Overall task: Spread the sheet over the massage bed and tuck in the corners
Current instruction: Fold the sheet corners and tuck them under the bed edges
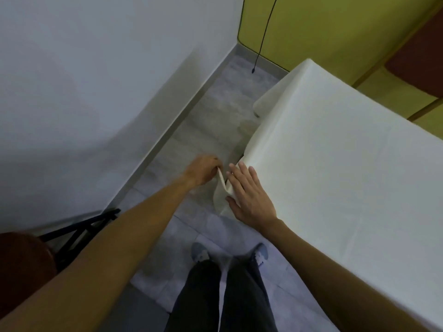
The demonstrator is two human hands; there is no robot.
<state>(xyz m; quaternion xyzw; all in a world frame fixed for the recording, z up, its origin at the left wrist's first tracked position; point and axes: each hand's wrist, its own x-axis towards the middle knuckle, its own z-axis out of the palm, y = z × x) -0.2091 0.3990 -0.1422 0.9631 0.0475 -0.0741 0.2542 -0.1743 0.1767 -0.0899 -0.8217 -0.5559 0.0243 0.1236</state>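
Narrow strip of grey tiled floor [215, 111] between a white wall [96, 68] on the left and the massage bed [265, 104] on the right. Green wall panels [323, 32] at the far end, a black cord [263, 37] hanging in front of them with its tip just above the floor. Brown panel [417, 51] at the upper right.

Over the bed top, the white sheet [347, 164], lying smooth and flat, draped down the near long side. Pale padded piece of the bed sticking out from under it at the far left side.

At the bed's near left corner, a loose corner flap of the sheet [221, 197], hanging off the edge and folded between the two hands. Left hand [203, 171] just beside the bed, off its edge and above the floor, fingers curled, pinching the flap's upper edge and holding it taut. Right hand [249, 197] laid flat on the sheet at the bed corner, fingers straight and slightly spread, thumb against the fold of the flap. Both forearms bare.

Below, dark trousers [203, 295] and two grey shoes [200, 251] on the tiles, close to the bed's side. By the wall at lower left, black stand legs [79, 231] and a blurred reddish-brown shape [21, 267], not identifiable.
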